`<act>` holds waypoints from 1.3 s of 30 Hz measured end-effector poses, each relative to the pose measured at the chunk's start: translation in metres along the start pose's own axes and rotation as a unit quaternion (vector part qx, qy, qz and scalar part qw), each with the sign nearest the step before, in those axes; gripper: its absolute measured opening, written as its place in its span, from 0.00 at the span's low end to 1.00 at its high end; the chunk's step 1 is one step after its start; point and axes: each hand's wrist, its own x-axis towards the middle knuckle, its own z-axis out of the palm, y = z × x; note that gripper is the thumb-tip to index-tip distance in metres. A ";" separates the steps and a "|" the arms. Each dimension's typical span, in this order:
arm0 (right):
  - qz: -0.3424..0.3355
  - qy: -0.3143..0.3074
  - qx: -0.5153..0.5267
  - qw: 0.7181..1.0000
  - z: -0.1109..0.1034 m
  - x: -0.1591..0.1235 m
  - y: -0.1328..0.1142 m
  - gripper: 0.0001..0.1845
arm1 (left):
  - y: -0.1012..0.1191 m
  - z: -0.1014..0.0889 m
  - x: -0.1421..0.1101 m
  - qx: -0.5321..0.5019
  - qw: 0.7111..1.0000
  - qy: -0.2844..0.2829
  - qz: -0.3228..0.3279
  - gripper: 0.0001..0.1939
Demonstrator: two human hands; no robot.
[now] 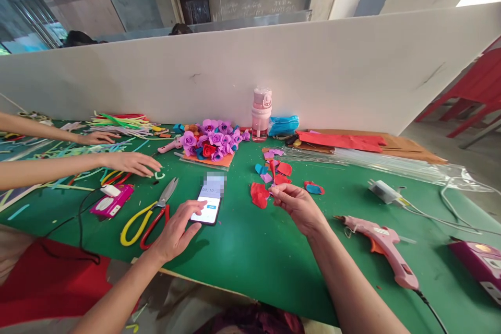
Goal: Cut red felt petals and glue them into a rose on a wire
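Observation:
My left hand (180, 230) has its fingers stretched out, with a fingertip on the screen of a phone (212, 209) lying on the green table. The phone screen shows timer digits and a blue button. Between thumb and forefinger, my right hand (299, 206) pinches a small rolled red petal (273, 169) by its lower end. Around it lie loose red petals (259, 194), purple petals (274, 153) and a red-and-blue petal piece (314, 188). Scissors (156, 214) with yellow and red handles lie left of the phone.
A pink glue gun (381, 248) and a white charger (385, 192) lie at right. Behind are purple flowers (215, 138), a pink bottle (261, 115) and a white partition (235, 73). At left, a co-worker's hands (135, 163) hover over colourful strips beside a magenta box (112, 203).

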 end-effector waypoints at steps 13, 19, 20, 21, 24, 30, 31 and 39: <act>-0.002 0.000 0.002 1.000 0.000 0.000 0.000 0.13 | 0.008 0.005 0.007 -0.014 1.000 -0.012 0.001 0.07; 0.001 0.000 0.007 1.000 0.000 0.000 0.000 0.13 | 0.012 0.002 0.010 -0.006 1.000 -0.007 0.001 0.07; 0.000 0.000 0.007 1.000 0.000 0.000 0.000 0.13 | 0.013 0.001 0.010 -0.009 1.000 0.000 0.003 0.07; -0.002 -0.001 0.006 1.000 0.000 0.000 0.000 0.13 | 0.015 0.000 0.010 -0.014 1.000 0.008 0.005 0.07; -0.004 -0.002 0.002 1.000 -0.001 0.000 0.001 0.14 | 0.019 -0.004 0.010 -0.027 0.999 0.028 0.006 0.07; -0.002 -0.003 0.002 1.000 0.000 0.001 0.001 0.13 | 0.030 -0.001 0.009 -0.032 0.999 0.035 0.024 0.07; -0.002 -0.004 0.004 1.000 0.000 0.001 0.001 0.13 | 0.030 0.000 0.009 -0.032 0.999 0.035 0.025 0.07; -0.003 -0.003 0.007 1.000 -0.002 0.002 0.003 0.13 | 0.024 -0.003 0.013 -0.023 0.996 0.082 -0.031 0.12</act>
